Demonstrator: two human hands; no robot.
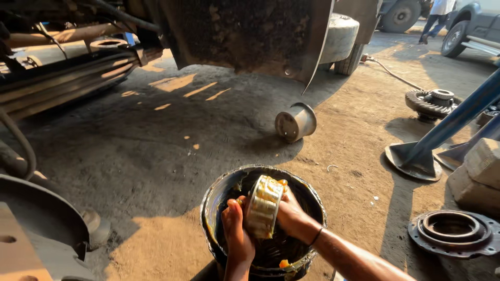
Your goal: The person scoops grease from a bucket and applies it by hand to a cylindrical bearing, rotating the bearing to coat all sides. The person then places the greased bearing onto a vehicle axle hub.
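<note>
Both hands, left hand (238, 234) and right hand (289, 212), are clamped on a greasy roller bearing (263, 206) over a black grease bucket (219, 193).

Black grease bucket (212, 208): lower rim cut by bottom edge. Right hand (291, 214) palm hidden behind yellow-greased roller bearing (264, 205). Distant walking person (436, 14): upper body cropped.

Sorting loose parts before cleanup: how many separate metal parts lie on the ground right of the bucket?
3: a toothed ring gear at far right, a round flanged hub cover at bottom right, and a small metal cylinder beyond the black grease bucket. Others may be hidden.
</note>
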